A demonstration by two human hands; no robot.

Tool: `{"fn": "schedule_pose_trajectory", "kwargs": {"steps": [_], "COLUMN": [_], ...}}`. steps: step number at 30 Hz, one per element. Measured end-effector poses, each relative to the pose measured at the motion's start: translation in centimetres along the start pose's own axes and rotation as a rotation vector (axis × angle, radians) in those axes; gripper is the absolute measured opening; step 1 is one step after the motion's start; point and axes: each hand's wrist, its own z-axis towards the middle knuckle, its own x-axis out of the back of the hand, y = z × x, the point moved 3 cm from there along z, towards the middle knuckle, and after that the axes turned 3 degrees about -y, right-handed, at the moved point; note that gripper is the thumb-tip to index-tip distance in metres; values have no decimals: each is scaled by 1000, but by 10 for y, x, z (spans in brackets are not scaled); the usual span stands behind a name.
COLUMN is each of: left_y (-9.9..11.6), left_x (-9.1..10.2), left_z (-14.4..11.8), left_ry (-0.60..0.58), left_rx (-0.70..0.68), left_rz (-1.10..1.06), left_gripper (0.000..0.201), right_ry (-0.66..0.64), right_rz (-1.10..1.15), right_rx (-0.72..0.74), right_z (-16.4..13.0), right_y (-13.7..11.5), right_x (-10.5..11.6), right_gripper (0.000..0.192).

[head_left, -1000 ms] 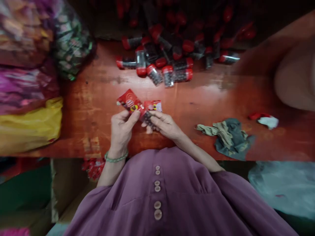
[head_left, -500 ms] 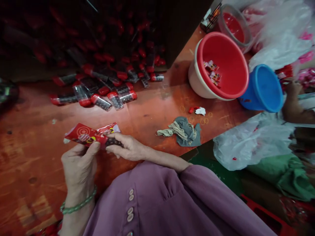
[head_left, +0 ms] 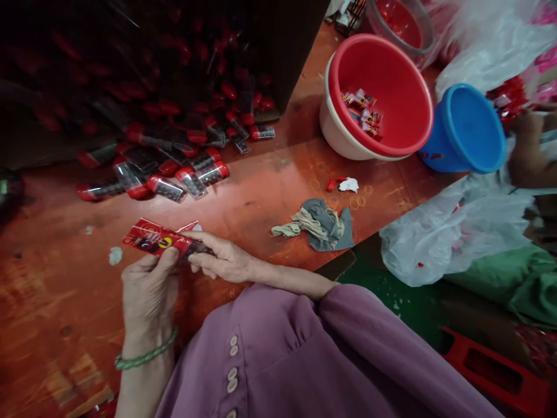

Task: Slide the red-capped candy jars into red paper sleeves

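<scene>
Hands lower left of frame, over red bench (head_left: 270, 191). L hand (head_left: 148, 287) w/ green bead bracelet (head_left: 145, 357), thumb + fingers pinching red printed wrapper (head_left: 152, 238) at its near edge. R hand (head_left: 224, 261) grip closed round dark tube (head_left: 200, 249) at wrapper's right end, fingers curled over it. Second small red/white packet (head_left: 191, 226) just behind wrapper. Pile of red-capped clear tubes (head_left: 174, 174) upper left, well apart from hands. Grey/beige rag (head_left: 319, 223) mid frame. Red basin (head_left: 378, 96) w/ few packets inside, blue tub (head_left: 465, 130) touching it, upper right. Clear plastic bag (head_left: 452, 232) right.
</scene>
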Motion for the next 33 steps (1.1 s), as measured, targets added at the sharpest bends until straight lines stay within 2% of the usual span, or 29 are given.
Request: {"fn": "schedule_pose_trajectory", "kwargs": {"steps": [4,7,10,16,20,25,28,30,33], "left_y": [-5,-8,-8,-6,-6,-4,-1,3,16], "left_x": [-3,-9,-17,-33,-32,-31,-31,-31,-33], "left_z": [2,4,5,0,-2,-8,-12,-17,-30], "left_ry": [46,45,35,-131,-185,-229,-196,-178,-165], "left_rx": [-45,-74,-98,-101,-68,-95,-144,-165,-215], "left_rz": [-64,-64,-58,-201,-183,-90,-68,-77,-131], "left_gripper": [21,20,22,48,50,44,36,32,28], "right_ry": [121,151,143,61,23,52,57,46,21], "right_rz": [-290,-306,-107,452,597,532,521,492,308], "right_rx": [94,119,112,-20,-2,31,41,55,100], "right_z": [-2,-4,-6,-13,-16,-19,-21,-25,-31], "right_y": [-5,-7,-6,4,5,9,8,-1,-27], "right_x": [4,10,17,21,25,24,23,25,30], "right_gripper": [51,54,48,50,49,46,53,56,47]}}
